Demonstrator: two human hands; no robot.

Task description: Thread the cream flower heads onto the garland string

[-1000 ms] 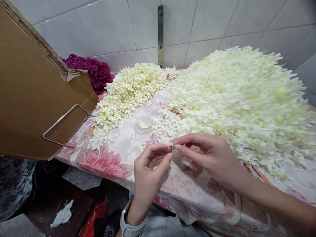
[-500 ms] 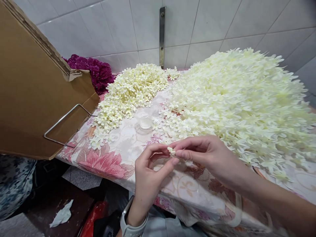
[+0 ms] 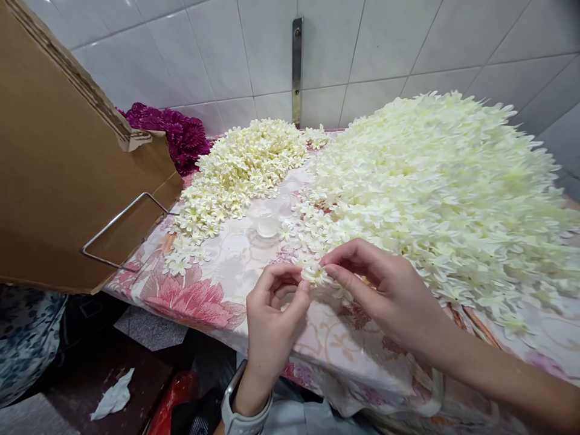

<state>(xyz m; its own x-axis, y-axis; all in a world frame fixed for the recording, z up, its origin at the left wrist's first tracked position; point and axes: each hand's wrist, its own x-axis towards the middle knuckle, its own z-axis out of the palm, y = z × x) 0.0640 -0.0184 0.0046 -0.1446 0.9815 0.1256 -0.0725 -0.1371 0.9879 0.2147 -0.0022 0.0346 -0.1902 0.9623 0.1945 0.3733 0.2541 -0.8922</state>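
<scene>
The white flowers look matt, like cloth or soft plastic. The carton is matt, rough-edged cardboard; the bent wire, smooth shiny metal; the wall tiles, glossy.

Spread over a tablecloth, with one flower heap at right, a second heap to its left. Flanked by cardboard at far left, backed by a wall

Left hand and right hand pinch a small cream-white petalled flower between fingertips, above a pink-and-white floral tablecloth. Far left: a heap of small cream blossoms. Right: a larger pale-green-white blossom pile. Left: brown corrugated cardboard.
</scene>
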